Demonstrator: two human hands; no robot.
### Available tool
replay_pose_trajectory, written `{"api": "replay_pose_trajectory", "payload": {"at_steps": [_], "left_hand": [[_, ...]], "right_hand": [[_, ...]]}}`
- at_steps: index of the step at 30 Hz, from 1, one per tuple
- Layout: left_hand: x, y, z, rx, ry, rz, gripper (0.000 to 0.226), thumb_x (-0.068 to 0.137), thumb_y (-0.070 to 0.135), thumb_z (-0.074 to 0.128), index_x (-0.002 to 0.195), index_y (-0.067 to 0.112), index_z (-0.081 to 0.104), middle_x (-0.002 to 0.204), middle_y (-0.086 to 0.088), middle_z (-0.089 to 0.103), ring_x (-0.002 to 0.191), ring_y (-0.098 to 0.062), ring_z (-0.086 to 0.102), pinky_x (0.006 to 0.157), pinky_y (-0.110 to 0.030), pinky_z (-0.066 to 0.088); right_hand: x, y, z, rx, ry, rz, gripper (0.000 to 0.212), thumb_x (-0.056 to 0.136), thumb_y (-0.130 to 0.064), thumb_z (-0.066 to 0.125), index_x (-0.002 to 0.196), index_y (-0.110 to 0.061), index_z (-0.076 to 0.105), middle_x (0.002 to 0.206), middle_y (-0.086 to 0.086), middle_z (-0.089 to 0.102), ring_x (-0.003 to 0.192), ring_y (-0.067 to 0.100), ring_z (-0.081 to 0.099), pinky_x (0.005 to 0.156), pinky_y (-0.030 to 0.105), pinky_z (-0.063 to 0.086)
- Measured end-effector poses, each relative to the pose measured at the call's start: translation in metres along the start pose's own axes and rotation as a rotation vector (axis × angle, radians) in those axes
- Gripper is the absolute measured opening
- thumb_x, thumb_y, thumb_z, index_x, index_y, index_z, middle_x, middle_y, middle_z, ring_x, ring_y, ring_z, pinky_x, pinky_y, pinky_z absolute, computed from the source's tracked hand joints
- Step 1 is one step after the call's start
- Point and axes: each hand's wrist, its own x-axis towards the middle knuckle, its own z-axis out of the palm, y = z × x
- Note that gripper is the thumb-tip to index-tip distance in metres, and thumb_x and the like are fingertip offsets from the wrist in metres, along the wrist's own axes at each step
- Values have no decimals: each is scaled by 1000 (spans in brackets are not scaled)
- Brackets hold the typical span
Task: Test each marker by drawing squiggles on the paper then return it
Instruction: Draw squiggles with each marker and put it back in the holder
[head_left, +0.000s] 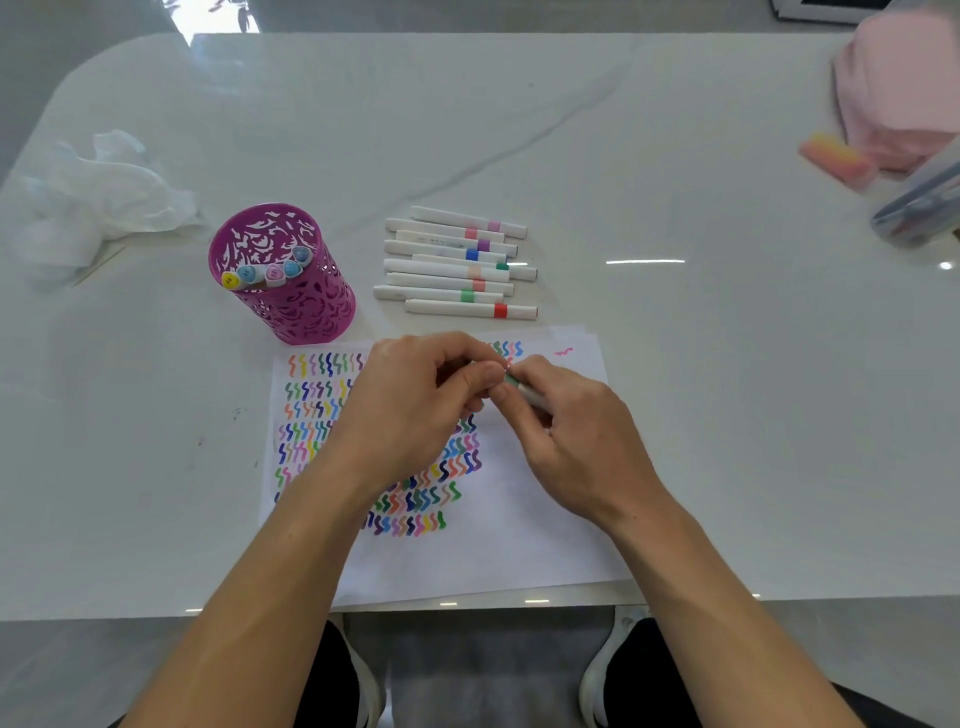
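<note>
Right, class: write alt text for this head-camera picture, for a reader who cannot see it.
A left hand and right hand meet over a paper covered in coloured squiggles, both pinching one green-banded white marker. Beyond lie a row of markers and a purple holder with more.

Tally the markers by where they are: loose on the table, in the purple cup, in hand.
Loose markers on the table: 9
Cup markers in the purple cup: 5
Held marker, gripped by left hand and right hand: 1
Total: 15
</note>
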Motion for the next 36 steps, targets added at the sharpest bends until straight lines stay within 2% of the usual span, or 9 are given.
{"api": "replay_pose_trajectory", "payload": {"at_steps": [3,10,14,16,18,22,26,31,36], "left_hand": [[0,1,1,-88,5,-28,12,95,17,69,98,22,79,73,7,75,66,-6,71,65,-16,58],[0,2,2,-128,66,-57,11,93,14,72,91,22,79,70,0,75,64,-15,72,70,-30,62],[-1,2,1,-96,180,-27,10,95,19,69,91,23,78,70,2,74,64,-13,71,68,-31,61],[1,-2,-1,-53,248,-35,8,96,24,69,96,25,77,74,8,73,68,-8,69,67,-24,58],[3,-6,-4,18,270,-54,10,95,29,69,101,29,77,76,15,69,70,0,65,61,-9,49],[2,-9,-6,191,220,-56,23,93,34,71,116,37,75,87,17,68,73,9,61,64,1,38],[2,-11,-5,310,186,-45,21,91,30,75,111,32,78,94,11,73,70,11,56,71,-8,39],[4,-17,-3,371,143,-59,20,88,26,78,108,28,79,91,13,66,75,-2,58,77,-20,47],[4,-20,-1,407,107,-63,20,86,23,79,106,27,79,91,13,64,79,-7,61,78,-26,52]], "right_hand": [[0,-3,-2,-48,56,-31,25,105,-45,51,101,-27,68,74,-16,60,58,-1,51,53,11,31],[-1,-6,-2,-37,109,26,25,102,-47,56,87,-30,65,53,-20,44,50,5,49,47,14,28],[1,-8,-6,106,41,140,18,103,-43,54,105,-25,59,50,-16,46,55,1,54,52,15,39],[2,-7,-9,246,19,211,15,106,-32,52,119,-31,44,60,-9,57,60,9,55,56,20,43],[3,-6,-14,398,16,251,24,107,-20,48,120,-34,35,83,-1,69,66,9,60,60,14,45],[7,-7,-18,658,31,221,14,110,-15,45,113,-25,53,106,0,72,58,18,59,58,30,55],[8,-6,-16,823,34,266,35,110,-4,30,122,-14,61,114,8,73,74,30,71,71,39,62],[8,0,-12,849,-22,267,47,100,0,30,127,-15,65,114,9,74,98,30,74,81,38,62],[4,-1,-9,770,-19,199,23,99,-6,61,121,-14,63,99,10,73,92,27,74,78,37,63]]}}
